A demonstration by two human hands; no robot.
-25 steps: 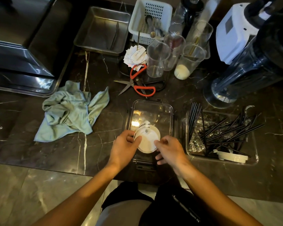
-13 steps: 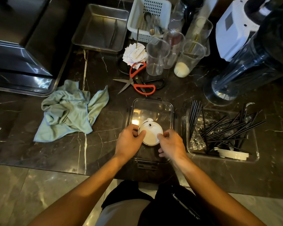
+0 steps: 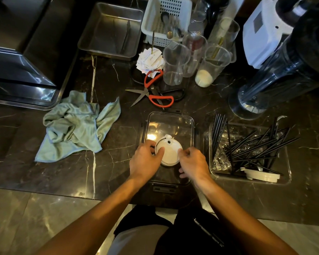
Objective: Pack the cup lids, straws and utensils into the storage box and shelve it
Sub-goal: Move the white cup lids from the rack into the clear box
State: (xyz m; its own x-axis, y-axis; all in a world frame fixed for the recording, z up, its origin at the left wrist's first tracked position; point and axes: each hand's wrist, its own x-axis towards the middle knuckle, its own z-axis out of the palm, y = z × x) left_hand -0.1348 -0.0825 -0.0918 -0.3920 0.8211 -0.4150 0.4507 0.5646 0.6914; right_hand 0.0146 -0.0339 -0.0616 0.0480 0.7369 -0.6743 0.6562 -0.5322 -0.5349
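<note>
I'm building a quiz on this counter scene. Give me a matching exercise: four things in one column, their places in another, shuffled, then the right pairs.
Things:
1. white cup lid
2. black straws
3. green cloth
4. red-handled scissors

Places:
A. crumpled on the counter, left of the clear storage box
B. piled in the clear tray right of the storage box
C. between the left hand and right hand, over the storage box
D. on the counter beyond the storage box, near the clear cups

Pairs: 1-C, 2-B, 3-A, 4-D

No legible text, even on the paper slips (image 3: 150, 59).
</note>
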